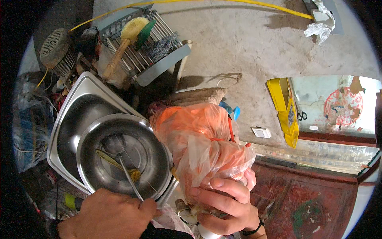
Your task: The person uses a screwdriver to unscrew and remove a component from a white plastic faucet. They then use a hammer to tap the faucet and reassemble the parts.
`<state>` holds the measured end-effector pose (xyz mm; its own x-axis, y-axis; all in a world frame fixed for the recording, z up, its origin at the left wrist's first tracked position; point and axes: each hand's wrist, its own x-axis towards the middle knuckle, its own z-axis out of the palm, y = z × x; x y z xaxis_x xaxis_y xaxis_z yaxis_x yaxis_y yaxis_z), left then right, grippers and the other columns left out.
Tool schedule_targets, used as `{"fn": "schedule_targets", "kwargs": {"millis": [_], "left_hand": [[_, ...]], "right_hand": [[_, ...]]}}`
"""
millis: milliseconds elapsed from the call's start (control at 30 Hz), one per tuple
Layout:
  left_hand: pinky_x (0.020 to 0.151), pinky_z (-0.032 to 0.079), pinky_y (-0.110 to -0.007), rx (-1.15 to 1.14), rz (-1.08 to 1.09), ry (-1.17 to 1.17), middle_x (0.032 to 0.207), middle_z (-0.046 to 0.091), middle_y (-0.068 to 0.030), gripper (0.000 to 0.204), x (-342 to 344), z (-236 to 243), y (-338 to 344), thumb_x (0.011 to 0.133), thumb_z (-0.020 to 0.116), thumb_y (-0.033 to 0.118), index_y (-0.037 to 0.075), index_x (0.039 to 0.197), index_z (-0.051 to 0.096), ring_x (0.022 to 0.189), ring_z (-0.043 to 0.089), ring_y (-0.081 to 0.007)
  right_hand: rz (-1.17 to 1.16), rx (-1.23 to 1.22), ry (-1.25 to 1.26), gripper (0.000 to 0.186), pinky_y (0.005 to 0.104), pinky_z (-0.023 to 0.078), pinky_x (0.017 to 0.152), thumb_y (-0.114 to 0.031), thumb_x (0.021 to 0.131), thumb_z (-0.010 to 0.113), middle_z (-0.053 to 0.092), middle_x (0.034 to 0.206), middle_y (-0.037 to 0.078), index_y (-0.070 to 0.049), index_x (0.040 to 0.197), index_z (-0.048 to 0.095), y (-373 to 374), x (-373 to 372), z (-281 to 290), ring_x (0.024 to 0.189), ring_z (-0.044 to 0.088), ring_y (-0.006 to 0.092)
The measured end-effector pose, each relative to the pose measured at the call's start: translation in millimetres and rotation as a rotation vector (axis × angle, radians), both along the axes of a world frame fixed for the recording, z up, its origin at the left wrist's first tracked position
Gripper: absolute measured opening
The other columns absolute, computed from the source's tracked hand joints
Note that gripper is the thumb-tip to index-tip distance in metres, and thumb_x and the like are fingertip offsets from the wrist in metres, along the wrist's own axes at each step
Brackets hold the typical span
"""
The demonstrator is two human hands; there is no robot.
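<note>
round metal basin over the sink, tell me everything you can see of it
The round metal basin is shiny silver-grey, like stainless steel, with a raised rim, curved sides and a flatter bottom. It sits open side up over the sink, overlapping its edge. Inside are a ladle-like utensil, its handle reaching the near rim, and a small brush with yellow bristles. The left grip is at that rim; what it holds is hidden. A plastic bag is close on the right; contact is unclear.

The steel sink [73, 117], basin [93, 145] and scrubbing brush [124, 46] show a kitchen.
</note>
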<state>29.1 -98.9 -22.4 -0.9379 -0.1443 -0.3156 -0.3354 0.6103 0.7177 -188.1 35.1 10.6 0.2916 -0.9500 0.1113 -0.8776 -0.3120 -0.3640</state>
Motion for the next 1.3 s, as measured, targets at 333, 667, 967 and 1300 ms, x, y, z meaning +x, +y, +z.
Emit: {"fn": "schedule_targets", "kwargs": {"millis": [333,667,967,1300], "left_hand": [[0.049,0.044,-0.043,0.282,0.341,0.104,0.065,0.059,-0.0209,0.010,17.4,-10.5,29.6,0.088,0.057,0.011,0.001,0.086,0.055,0.061,0.061,-0.0377],[0.045,0.036,-0.041,0.426,0.555,0.212,0.060,0.050,-0.0210,0.016,18.2,-43.9,78.5,0.095,0.054,0.014,0.000,0.088,0.055,0.049,0.050,-0.0368],[0.047,0.032,-0.037,0.640,0.758,0.380,0.059,0.038,-0.0153,0.032,8.6,-56.3,112.6,0.100,0.045,0.025,0.001,0.079,0.048,0.046,0.039,-0.0301],[0.049,0.037,-0.037,0.567,0.915,0.535,0.059,0.043,-0.0133,0.026,0.9,-56.4,115.7,0.096,0.052,0.022,0.002,0.080,0.048,0.050,0.046,-0.0293]], "right_hand": [[-0.008,-0.011,0.037,0.023,0.0544,0.015,0.107,-0.024,0.069,0.071,0.067,0.109,0.001,-0.026,0.087,0.056,1.4,-2.6,-1.0,0.117,0.048,0.0258],[-0.174,0.074,-0.033,0.015,0.0570,0.020,0.104,-0.031,0.073,0.068,0.067,0.107,0.002,-0.025,0.081,0.057,-1.3,13.2,10.3,0.117,0.047,0.0281],[-0.117,-0.028,0.008,0.016,0.0546,0.022,0.104,-0.035,0.076,0.066,0.067,0.109,0.003,-0.024,0.077,0.054,-0.2,11.9,1.2,0.117,0.047,0.0292],[-0.084,-0.070,-0.078,0.045,0.0546,0.014,0.108,-0.065,0.080,0.055,0.066,0.112,0.010,-0.021,0.088,0.055,7.2,5.0,-8.3,0.118,0.047,0.0342]]}}
